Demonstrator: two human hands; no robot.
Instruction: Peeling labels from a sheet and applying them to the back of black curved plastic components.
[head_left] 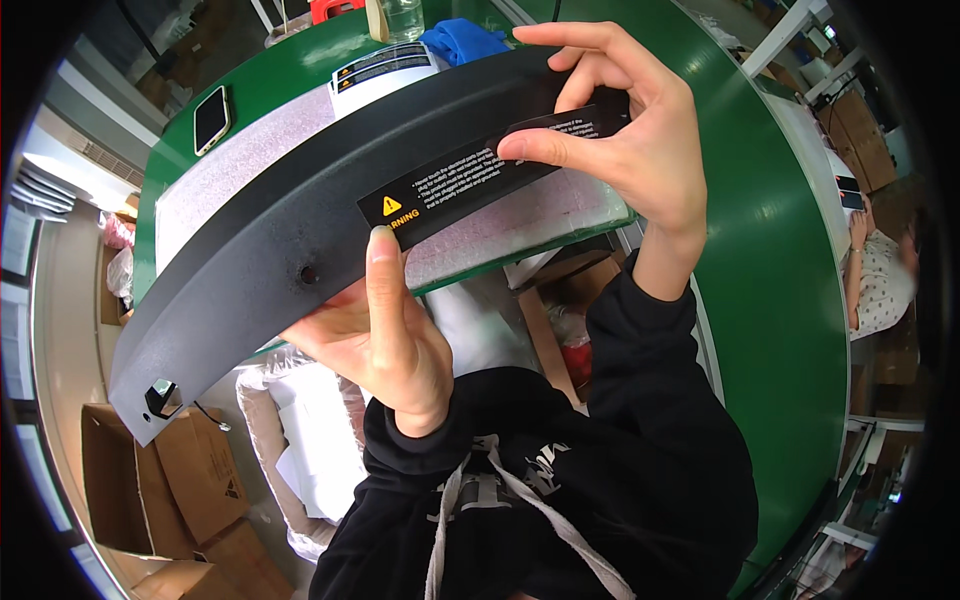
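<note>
A long curved dark-grey plastic panel [250, 215] is held tilted above the table, its lower left end showing a cut-out and a short wire. Along its face lies a black warning label [455, 185] with a yellow triangle. My left hand [385, 345] grips the panel's lower edge, fingers beneath and partly hidden, thumb on the label's left corner. At the other end, my right hand [640, 130] has its thumb over the label's right part and its fingers bent near the panel's upper edge. Whether the label's right end is stuck down, I cannot tell.
The green table [755, 330] carries a pale foam mat [215, 195], a phone [212, 120], a label sheet [385, 75], a blue cloth [465, 42] and a clear jar [403, 18]. Cardboard boxes [200, 470] stand lower left. Another person [880, 280] sits at right.
</note>
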